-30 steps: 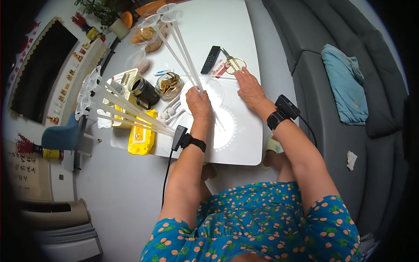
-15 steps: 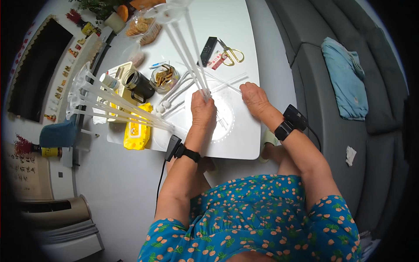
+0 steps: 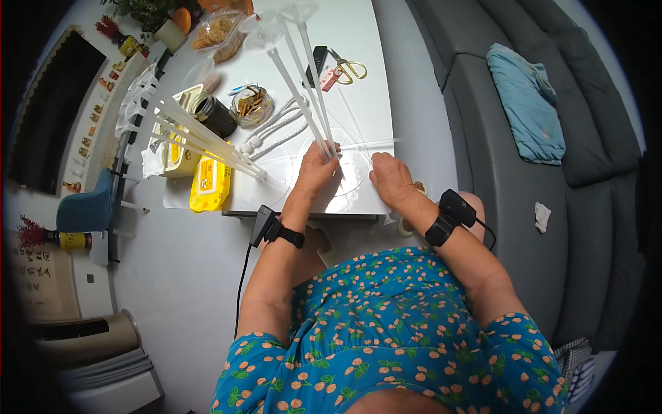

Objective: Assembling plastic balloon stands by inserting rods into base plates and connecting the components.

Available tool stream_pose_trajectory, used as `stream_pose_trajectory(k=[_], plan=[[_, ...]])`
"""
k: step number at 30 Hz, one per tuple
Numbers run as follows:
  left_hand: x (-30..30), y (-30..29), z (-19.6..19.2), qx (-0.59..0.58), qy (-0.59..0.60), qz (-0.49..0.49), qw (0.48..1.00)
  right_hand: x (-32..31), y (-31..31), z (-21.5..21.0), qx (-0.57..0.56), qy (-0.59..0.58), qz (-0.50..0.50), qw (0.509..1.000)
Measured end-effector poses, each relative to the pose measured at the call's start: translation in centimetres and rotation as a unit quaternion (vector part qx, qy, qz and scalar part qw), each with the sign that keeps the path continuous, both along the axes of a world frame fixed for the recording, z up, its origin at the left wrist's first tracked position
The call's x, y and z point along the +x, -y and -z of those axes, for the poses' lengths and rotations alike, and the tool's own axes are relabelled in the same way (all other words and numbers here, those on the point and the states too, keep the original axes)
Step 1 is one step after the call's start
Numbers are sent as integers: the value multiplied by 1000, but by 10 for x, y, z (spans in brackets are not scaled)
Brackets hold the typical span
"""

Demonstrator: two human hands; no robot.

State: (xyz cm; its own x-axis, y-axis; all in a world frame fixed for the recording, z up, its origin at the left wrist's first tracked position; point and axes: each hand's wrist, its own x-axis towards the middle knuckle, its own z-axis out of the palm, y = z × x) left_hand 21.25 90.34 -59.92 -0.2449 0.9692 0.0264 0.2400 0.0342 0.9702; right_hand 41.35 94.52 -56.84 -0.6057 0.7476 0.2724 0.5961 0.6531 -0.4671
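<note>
**Rods (image 3: 299, 100) in my left hand (image 3: 317, 172), right hand (image 3: 393, 181) curled close by**

My left hand is closed round the lower part of a few pale rods, fingers wrapped about them near the front edge of the table (image 3: 369, 48). They lean up and away from me, a little to the left, and clear cups (image 3: 263, 36) show at their far ends. Below that hand a clear disc (image 3: 356, 177) lies on the white top.

My right hand is just to the right of it, fingers bent inward over the same disc. The near end of a thin rod (image 3: 353, 121) comes right up to its fingertips; I cannot tell whether they pinch it. A loose rod (image 3: 372, 143) lies crosswise just beyond.

To my left, a second bunch (image 3: 207, 146) slants up and out over the yellow wipes (image 3: 210, 185). Between that bunch and my left hand runs a braided cord (image 3: 279, 132). Farther off stand a jar (image 3: 252, 107) of brown pieces and a dark mug (image 3: 219, 119). Gold-handled scissors (image 3: 355, 71) lie beyond my hands, near the remote (image 3: 316, 61).
</note>
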Motion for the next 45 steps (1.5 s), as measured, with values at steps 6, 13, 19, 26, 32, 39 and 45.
stream_pose_trajectory(k=[6, 13, 19, 26, 32, 39, 45], plan=[[-10, 10, 15, -26, 27, 75, 997, 4, 19, 23, -15, 23, -35, 999], [-6, 30, 24, 1, -14, 12, 1000, 5, 10, 43, -33, -1, -43, 999], [-14, 47, 30, 169, -148, -80, 971, -1, 9, 31, 42, -37, -56, 997], [-3, 66, 46, 160, -155, -205, 953, -24, -29, 51, 256, -16, -68, 964], [-4, 76, 58, 186, -275, -190, 924, -14, -26, 58, 145, 55, -94, 983], [-6, 87, 58, 164, -338, -170, 911, 19, -5, 63, -107, -169, 9, 980], [-9, 82, 61, 152, -377, -100, 908, 29, 18, 75, -404, -264, 94, 871]])
